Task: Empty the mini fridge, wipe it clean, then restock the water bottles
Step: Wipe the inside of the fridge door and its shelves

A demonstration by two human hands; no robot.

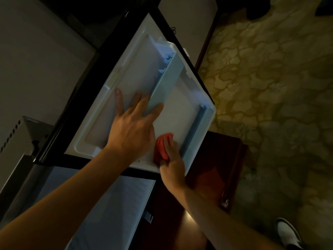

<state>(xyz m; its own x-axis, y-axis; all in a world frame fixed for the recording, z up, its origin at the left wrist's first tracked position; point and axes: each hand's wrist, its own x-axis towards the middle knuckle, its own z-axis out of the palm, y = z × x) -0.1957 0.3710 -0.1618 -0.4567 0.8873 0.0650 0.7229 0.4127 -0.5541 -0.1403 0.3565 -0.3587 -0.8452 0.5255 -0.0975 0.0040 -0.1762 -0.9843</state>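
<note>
Here the left hand (132,121) lies with fingers spread flat on the open fridge door (100,112), apparently steadying it, while the right hand (171,159) grips a red cloth (161,147) against the door's lower panel to wipe.

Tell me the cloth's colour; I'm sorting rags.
Red cloth, held in the right hand against the fridge door; head view.
</note>
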